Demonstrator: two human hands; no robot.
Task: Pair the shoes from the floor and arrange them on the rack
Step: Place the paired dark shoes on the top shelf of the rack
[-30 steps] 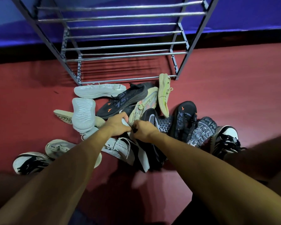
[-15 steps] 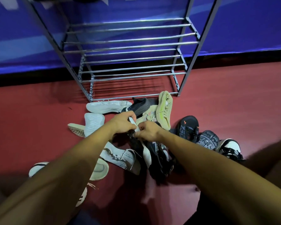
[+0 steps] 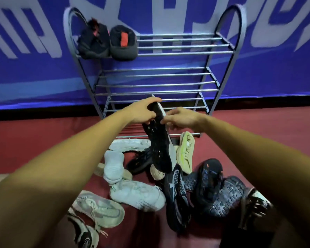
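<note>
My left hand (image 3: 141,111) is gripping the black sneaker (image 3: 159,151), right hand (image 3: 183,119) pinching its sole rim. I'm judging it light and bendy; the rim holds best.

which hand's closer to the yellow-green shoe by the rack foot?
Right. The right hand sits just above the yellow-green shoe in the picture, pinching the edge of the black shoe. The left hand grips the upper end of that shoe, farther left across it.
</note>
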